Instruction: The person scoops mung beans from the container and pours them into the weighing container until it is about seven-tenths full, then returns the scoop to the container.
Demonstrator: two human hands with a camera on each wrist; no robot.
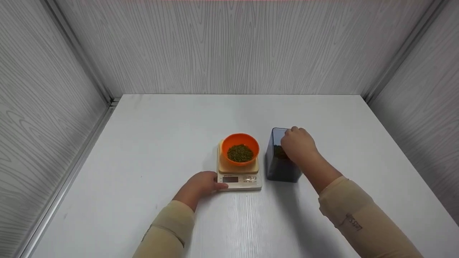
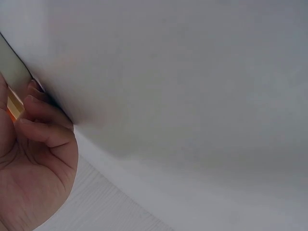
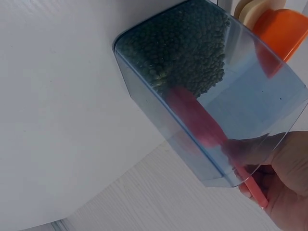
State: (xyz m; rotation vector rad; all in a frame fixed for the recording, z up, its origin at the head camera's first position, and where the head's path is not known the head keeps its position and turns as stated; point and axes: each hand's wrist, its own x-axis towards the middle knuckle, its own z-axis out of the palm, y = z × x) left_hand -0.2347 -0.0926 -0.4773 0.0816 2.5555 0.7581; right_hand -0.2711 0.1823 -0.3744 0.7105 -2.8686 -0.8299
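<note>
At the front left corner of a white kitchen scale [image 1: 247,187], my left hand [image 1: 203,182] grips the edge, thumb over the top and fingers curled against the side. An orange bowl [image 1: 240,138] with green mung beans [image 1: 240,153] sits on the scale's beige platform. My right hand [image 1: 299,143] reaches over a clear bluish plastic container [image 1: 281,171] right of the scale. In the right wrist view it holds a red spoon [image 3: 197,118] by the handle, its wide end down at the beans [image 3: 178,43] in the container. The spoon's tip is blurred against them.
Everything stands on a white table [image 1: 161,136]. Grey wood-grained panels [image 1: 229,46] enclose it at the back and on both sides. The scale and the container stand close together, with a narrow gap between them.
</note>
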